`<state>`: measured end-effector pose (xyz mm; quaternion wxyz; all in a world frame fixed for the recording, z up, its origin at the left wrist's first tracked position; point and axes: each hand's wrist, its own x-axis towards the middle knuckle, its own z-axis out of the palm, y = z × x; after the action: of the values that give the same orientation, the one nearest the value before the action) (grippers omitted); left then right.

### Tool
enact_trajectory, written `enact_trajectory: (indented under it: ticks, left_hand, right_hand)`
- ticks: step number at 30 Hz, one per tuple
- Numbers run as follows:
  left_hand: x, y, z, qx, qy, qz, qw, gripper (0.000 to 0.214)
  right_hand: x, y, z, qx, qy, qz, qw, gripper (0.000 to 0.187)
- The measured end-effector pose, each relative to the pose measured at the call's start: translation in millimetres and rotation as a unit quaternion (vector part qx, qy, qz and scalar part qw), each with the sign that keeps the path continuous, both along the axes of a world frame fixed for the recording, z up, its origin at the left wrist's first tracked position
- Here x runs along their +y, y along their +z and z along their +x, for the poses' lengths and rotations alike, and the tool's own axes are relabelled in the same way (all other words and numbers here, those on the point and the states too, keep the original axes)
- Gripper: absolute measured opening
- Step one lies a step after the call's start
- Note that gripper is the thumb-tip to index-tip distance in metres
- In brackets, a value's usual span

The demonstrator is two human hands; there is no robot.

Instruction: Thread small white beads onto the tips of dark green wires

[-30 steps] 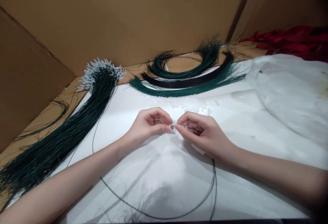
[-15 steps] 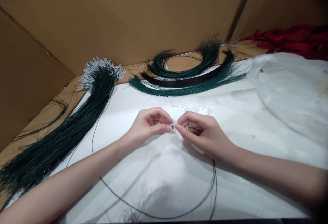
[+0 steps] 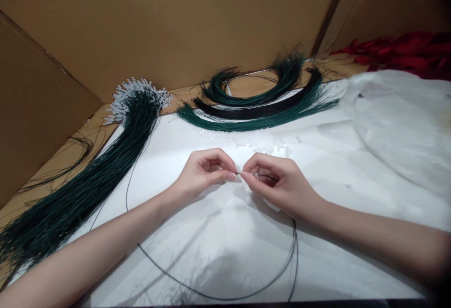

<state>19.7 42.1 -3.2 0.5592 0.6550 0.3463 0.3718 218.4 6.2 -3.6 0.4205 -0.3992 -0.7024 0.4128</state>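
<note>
My left hand is closed in a pinch, thumb against forefinger, at the middle of the white table surface. My right hand faces it, its thumb and forefinger pinching a thin dark cord. A short dark piece of that cord spans the small gap between both sets of fingertips. Small white beads show on the cord inside my right hand. From there the cord runs down and loops in a wide curve towards my left forearm. Whether a bead sits inside the left pinch is hidden.
A thick bundle of dark green cords with white beaded ends lies left. Behind my hands are curved green and black cord bundles and scattered white beads. A clear plastic bag and red ribbons lie right. Cardboard walls surround the table.
A whitish bit at my left fingertips no longer shows; the dark cord reaches up to them. Both hands keep almost the same place.
</note>
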Motion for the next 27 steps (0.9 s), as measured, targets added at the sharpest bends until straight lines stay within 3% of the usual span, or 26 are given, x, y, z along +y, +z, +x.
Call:
enact_trajectory:
  ticks: [27]
  left_hand:
    - [-0.9, -0.1, 0.8, -0.026, -0.014, 0.005, 1.000, 0.018]
  right_hand:
    - [-0.2, -0.7, 0.8, 0.000, 0.001, 0.006, 1.000, 0.011]
